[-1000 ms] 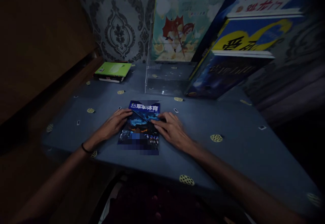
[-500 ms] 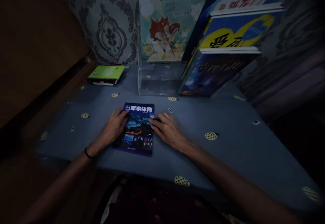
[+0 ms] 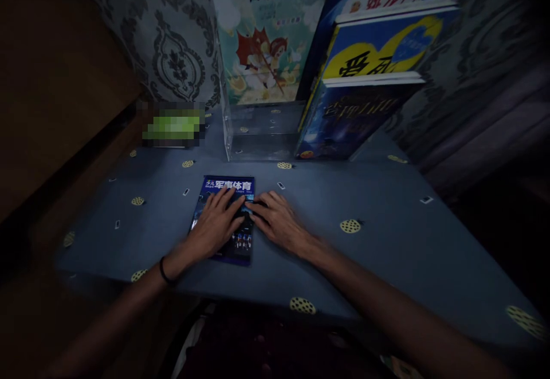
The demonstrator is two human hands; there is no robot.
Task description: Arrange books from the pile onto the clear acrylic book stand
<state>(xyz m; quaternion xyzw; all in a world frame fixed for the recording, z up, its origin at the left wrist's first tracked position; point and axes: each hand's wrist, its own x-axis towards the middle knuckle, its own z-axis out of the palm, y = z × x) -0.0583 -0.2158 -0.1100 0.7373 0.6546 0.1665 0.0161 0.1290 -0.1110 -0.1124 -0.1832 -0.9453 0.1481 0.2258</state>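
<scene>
A blue-covered book (image 3: 243, 244) with white title characters lies closed and flat on the table before me. Across its cover rests my left hand (image 3: 215, 221), palm down with fingers spread, hiding the middle of the picture. My right hand (image 3: 277, 221) is at the book's right edge; its index finger reaches onto the cover while the thumb is apart below. Its other fingers are bent beside the book. Neither hand lifts the book.
Several books, including a dark blue book (image 3: 352, 118), stand in a clear acrylic rack (image 3: 266, 147) at the back. A blurred green item (image 3: 174, 127) lies at the back left. The patterned blue tablecloth (image 3: 387, 264) covers the table to its front edge.
My left hand has slid right from the book's left edge onto the middle of the cover. My right hand stays by the right edge. The view has shifted slightly.
</scene>
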